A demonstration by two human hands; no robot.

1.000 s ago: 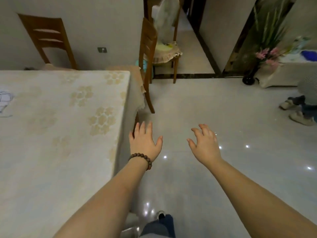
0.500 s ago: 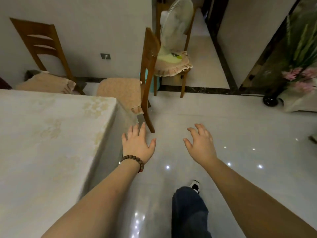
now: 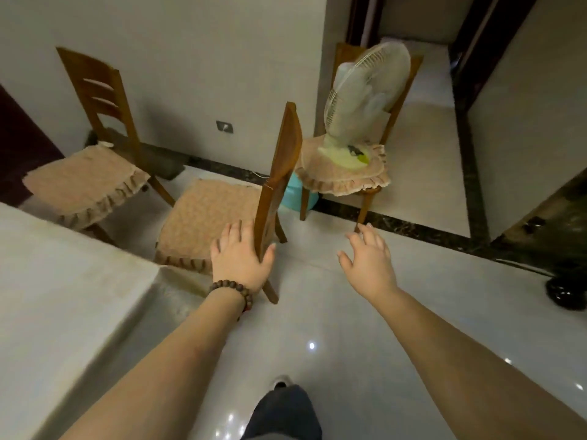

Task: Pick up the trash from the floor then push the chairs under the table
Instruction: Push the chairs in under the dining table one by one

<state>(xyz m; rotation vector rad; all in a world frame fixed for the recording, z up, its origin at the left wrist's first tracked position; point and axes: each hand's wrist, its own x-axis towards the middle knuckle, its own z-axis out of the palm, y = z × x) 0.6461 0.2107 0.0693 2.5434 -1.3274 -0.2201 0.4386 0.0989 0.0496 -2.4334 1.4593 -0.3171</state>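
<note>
Glossy pale tile floor (image 3: 333, 312) is seen across the middle and right, bounded at the far side by a dark stone strip (image 3: 413, 230) along the wall and doorway. At left, the table (image 3: 63, 296) is covered by a pale cloth, its corner edge running toward the nearest chair (image 3: 276, 185). That chair is seen edge-on: its tall wooden back stands upright, long axis vertical, and its cushioned seat (image 3: 206, 217) points left toward the table corner, not yet tucked under. The left hand (image 3: 241, 258), with a bead bracelet (image 3: 233, 292) at the wrist, is laid against the lower part of the chair back, fingers spread on the seat side and thumb on the far side of the slat; whether the slat is actually gripped cannot be told. The right hand (image 3: 368, 262) is held open in the air over the floor, fingers spread, nothing in it, well apart from the chair. A second chair (image 3: 95, 154) is placed further left by the wall, its back to the wall and seat facing the table edge, also pulled out. A third chair (image 3: 346, 173) is set behind the near one, carrying a white fan (image 3: 365, 93), with a teal tub (image 3: 295, 195) on the floor just beside its legs. Open floor is left to the right of the near chair; little room is left between its seat and the table corner. A dark trouser leg (image 3: 282, 411) and shoe tip are seen at the bottom.
</note>
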